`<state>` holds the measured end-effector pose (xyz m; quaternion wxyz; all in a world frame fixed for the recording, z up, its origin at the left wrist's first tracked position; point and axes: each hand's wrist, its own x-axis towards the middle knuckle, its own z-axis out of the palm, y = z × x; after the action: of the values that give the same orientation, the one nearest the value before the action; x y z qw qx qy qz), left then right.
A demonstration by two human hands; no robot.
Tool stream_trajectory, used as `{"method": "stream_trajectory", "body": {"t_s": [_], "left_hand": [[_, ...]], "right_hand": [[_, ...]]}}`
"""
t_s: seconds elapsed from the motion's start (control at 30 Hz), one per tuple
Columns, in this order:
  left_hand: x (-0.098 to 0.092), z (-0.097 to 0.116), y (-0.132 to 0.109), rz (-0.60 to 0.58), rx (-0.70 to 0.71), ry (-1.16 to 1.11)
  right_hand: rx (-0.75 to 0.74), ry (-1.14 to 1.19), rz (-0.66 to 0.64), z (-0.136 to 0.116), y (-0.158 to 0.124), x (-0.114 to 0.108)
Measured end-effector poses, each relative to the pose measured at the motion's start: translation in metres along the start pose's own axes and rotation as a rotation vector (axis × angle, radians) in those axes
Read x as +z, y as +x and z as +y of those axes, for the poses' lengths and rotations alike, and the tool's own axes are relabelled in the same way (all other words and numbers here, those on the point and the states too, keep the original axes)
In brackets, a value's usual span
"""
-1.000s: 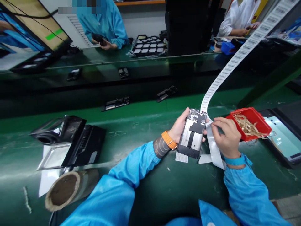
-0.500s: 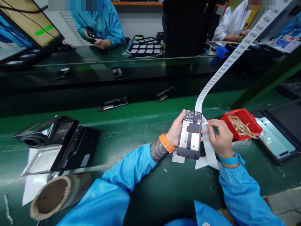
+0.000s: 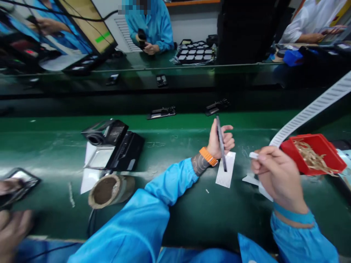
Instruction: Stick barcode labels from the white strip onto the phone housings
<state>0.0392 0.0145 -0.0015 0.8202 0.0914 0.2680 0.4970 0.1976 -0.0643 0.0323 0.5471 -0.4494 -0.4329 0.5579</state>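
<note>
My left hand [image 3: 215, 140] grips an opened smartphone [image 3: 221, 144], which is turned edge-on so that only its thin side shows. Below it a white sheet of labels [image 3: 226, 175] lies on the green bench. Pinched between thumb and forefinger of my right hand [image 3: 279, 171] is a small white sticker [image 3: 253, 155]. Behind that hand a long strip of barcode labels [image 3: 304, 118] slants down from the upper right, and its pale backing end [image 3: 265, 193] rests on the bench under my wrist.
A red box [image 3: 294, 155] of tan strips stands at the right. To the left are a black device [image 3: 131, 149] and a cardboard tube [image 3: 109, 191]. Several phone parts [image 3: 161, 112] lie along the back. A co-worker's hand [image 3: 16, 226] is at the far left; another person holds a scanner [image 3: 142, 36].
My left hand has tilted the phone from showing its open back to edge-on. My right hand has moved away from the phone with the white sticker. The view has swung left.
</note>
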Motion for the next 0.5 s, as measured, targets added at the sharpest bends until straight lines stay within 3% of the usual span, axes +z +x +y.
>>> {"method": "stream_trajectory", "body": {"t_s": [0.1,0.2,0.3,0.5], "left_hand": [[0.003,0.001,0.001,-0.17,0.008,-0.057],[0.004,0.0,0.003,-0.235,-0.006,-0.006],[0.003,-0.001,0.004,-0.304,-0.001,0.006],[0.009,0.003,-0.002,-0.221,0.012,-0.029]], "right_hand": [[0.113,-0.048,-0.177,0.012,-0.013,0.038],[0.11,-0.151,-0.164,0.023,-0.017,0.055],[0.108,-0.199,-0.158,0.025,-0.018,0.059],[0.077,-0.233,-0.128,0.02,-0.019,0.06]]}}
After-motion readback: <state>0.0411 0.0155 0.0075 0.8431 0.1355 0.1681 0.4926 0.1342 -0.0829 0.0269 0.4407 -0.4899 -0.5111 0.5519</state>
